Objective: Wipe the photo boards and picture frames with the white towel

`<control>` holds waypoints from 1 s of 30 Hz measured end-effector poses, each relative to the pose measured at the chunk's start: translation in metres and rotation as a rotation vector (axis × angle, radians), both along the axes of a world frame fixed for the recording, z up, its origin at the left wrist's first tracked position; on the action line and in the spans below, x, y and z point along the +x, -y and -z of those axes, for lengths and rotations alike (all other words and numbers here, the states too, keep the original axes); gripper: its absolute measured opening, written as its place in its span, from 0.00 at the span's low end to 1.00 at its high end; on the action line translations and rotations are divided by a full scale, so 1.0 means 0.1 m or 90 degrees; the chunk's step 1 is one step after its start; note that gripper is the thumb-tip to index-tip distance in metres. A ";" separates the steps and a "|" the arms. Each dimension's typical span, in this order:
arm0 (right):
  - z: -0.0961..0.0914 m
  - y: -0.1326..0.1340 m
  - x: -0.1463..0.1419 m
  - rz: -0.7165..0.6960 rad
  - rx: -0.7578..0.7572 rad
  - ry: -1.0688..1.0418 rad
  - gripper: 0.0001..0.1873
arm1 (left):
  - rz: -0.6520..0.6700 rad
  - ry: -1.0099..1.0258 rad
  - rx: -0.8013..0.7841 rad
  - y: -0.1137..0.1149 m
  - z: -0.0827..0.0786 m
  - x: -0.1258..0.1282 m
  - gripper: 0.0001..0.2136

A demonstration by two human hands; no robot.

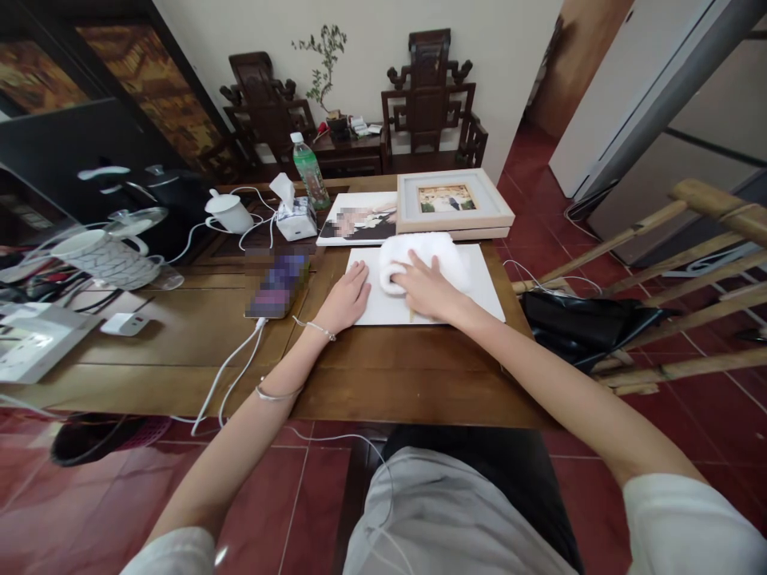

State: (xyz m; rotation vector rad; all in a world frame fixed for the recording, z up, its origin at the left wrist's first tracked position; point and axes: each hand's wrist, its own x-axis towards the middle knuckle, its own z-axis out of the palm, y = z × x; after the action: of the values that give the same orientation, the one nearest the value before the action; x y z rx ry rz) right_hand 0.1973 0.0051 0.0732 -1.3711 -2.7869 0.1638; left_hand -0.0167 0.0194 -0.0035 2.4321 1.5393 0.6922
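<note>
A white board (485, 291) lies flat on the wooden table. On its left edge rests my left hand (351, 295), palm down with the fingers laid out and holding nothing. A thick, fluffy white cloth (443, 249), folded or rolled over, sits on the board's upper middle. My right hand (424, 287) grips the cloth's near side, its fingers bent over it and partly sunk in. A small yellowish bit shows below that hand, too unclear to name. Part of the board is hidden under the cloth and both hands.
Behind the board are a framed picture (455, 200) on a box and a flat photo print (359, 220). To the left stand a phone (279, 283) with a cable, a tissue box (296, 220), a green bottle (309, 169), a white cup (228, 212) and a power strip (41, 343).
</note>
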 end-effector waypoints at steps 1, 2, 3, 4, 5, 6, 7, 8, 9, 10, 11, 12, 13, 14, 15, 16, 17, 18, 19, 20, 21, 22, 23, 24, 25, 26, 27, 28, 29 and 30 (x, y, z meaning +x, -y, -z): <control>0.03 -0.09 -0.04 0.023 0.010 -0.010 0.33 | 0.000 0.006 0.000 0.00 0.00 0.00 0.25; 0.05 -0.17 -0.09 0.044 0.017 -0.019 0.32 | -0.001 0.011 0.000 0.00 0.00 0.00 0.24; 0.08 -0.22 -0.13 0.060 0.024 -0.026 0.31 | -0.004 0.016 0.000 0.00 0.00 0.00 0.25; 0.10 -0.24 -0.16 0.072 0.031 -0.029 0.31 | -0.006 0.019 0.000 0.01 0.00 0.00 0.25; 0.12 -0.24 -0.19 0.079 0.039 -0.027 0.30 | -0.009 0.019 -0.001 0.01 0.00 0.00 0.25; 0.13 -0.21 -0.20 0.081 0.047 -0.021 0.30 | -0.010 0.017 -0.002 0.01 0.00 0.00 0.25; 0.14 -0.15 -0.21 0.076 0.055 -0.011 0.30 | -0.010 0.014 -0.002 0.01 0.01 0.00 0.26; 0.14 -0.07 -0.20 0.065 0.058 0.000 0.30 | -0.009 0.011 -0.001 0.01 0.01 0.00 0.26; 0.14 0.04 -0.19 0.049 0.054 0.013 0.30 | -0.008 0.008 0.002 0.01 0.01 0.01 0.25; 0.13 0.16 -0.17 0.032 0.043 0.026 0.30 | -0.007 0.007 0.005 0.01 0.01 0.01 0.25; 0.12 0.30 -0.14 0.015 0.032 0.034 0.30 | -0.006 0.006 0.008 0.01 0.01 0.01 0.25; 0.10 0.45 -0.11 -0.001 0.021 0.039 0.30 | -0.006 0.005 0.009 0.01 0.01 0.01 0.24; 0.08 0.60 -0.08 -0.013 0.014 0.041 0.29 | -0.006 0.004 0.009 0.00 0.01 0.01 0.24; 0.05 0.73 -0.05 -0.027 0.019 0.034 0.29 | -0.006 0.003 0.009 0.00 0.01 0.01 0.24; 0.02 0.86 -0.02 -0.041 0.011 0.036 0.28 | -0.006 0.002 0.008 0.00 0.01 0.01 0.24; -0.01 0.96 0.00 -0.054 0.005 0.038 0.28 | -0.005 0.002 0.008 0.00 0.00 0.02 0.24; -0.04 1.02 0.01 -0.065 -0.006 0.043 0.27 | -0.003 0.002 0.008 0.00 0.00 0.02 0.24; -0.08 1.06 0.03 -0.072 -0.020 0.048 0.26 | -0.001 0.002 0.009 0.00 0.00 0.02 0.24; -0.10 1.06 0.03 -0.075 -0.029 0.050 0.27 | 0.000 0.002 0.009 0.00 0.00 0.02 0.24; -0.12 1.02 0.04 -0.073 -0.036 0.048 0.27 | -0.001 0.002 0.008 0.00 0.00 0.02 0.24; -0.13 0.95 0.03 -0.068 -0.043 0.047 0.29 | -0.003 0.003 0.007 0.00 0.00 0.03 0.24; -0.14 0.86 0.03 -0.060 -0.051 0.046 0.30 | -0.006 0.005 0.005 0.00 0.00 0.03 0.24; -0.14 0.74 0.01 -0.051 -0.053 0.045 0.31 | -0.009 0.007 0.002 0.00 0.00 0.03 0.24; -0.12 0.61 -0.01 -0.040 -0.050 0.044 0.32 | -0.011 0.010 -0.001 0.00 -0.01 0.03 0.24; -0.11 0.48 -0.04 -0.027 -0.042 0.042 0.32 | -0.011 0.014 -0.005 0.00 -0.01 0.04 0.24; -0.08 0.35 -0.08 -0.010 -0.031 0.039 0.33 | -0.009 0.019 -0.010 0.00 -0.02 0.04 0.24; -0.06 0.23 -0.13 0.012 -0.020 0.035 0.33 | -0.007 0.027 -0.017 0.01 -0.03 0.04 0.24; -0.03 0.13 -0.20 0.037 -0.012 0.032 0.32 | -0.007 0.040 -0.026 0.01 -0.04 0.04 0.24; 0.00 0.06 -0.26 0.062 -0.007 0.031 0.32 | -0.014 0.060 -0.037 0.00 -0.06 0.04 0.23; 0.02 0.01 -0.34 0.083 -0.004 0.031 0.31 | -0.032 0.088 -0.050 0.00 -0.07 0.03 0.23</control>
State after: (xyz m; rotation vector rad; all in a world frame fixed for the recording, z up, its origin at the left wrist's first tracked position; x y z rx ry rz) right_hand 0.1637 0.0045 0.0710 -1.5741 -2.7251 0.1377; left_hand -0.0137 0.0194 0.0035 2.2467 1.5479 0.7756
